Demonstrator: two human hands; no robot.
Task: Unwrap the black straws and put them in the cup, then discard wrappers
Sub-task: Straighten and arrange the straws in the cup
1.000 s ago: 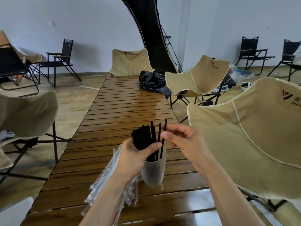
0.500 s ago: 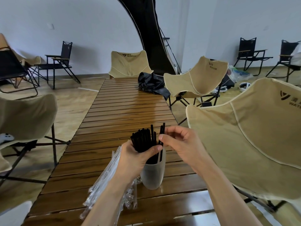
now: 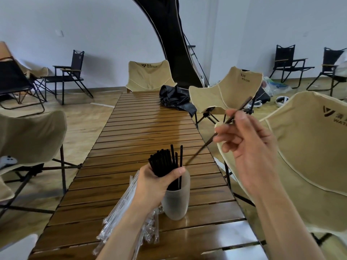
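Note:
A frosted cup [image 3: 176, 205] stands on the slatted wooden table [image 3: 146, 136]. My left hand [image 3: 155, 182] grips a bundle of black straws [image 3: 163, 162] whose lower ends sit in the cup; a few more straws stand loose in it. My right hand [image 3: 249, 149] is raised to the right of the cup and pinches a single black straw [image 3: 219, 132], held slanted with its lower tip just above the cup's rim. Clear wrappers [image 3: 122, 212] lie in a pile on the table under my left forearm.
Beige folding chairs [image 3: 308, 158] line both sides and the far end of the table. A black folded cloth [image 3: 174, 98] lies at the table's far right. Black chairs stand along the walls, and a white controller [image 3: 7, 160] rests on the left chair.
My right hand has lifted up and to the right from the cup's rim, pulling one black straw out with it. The left hand keeps its grip on the bundle.

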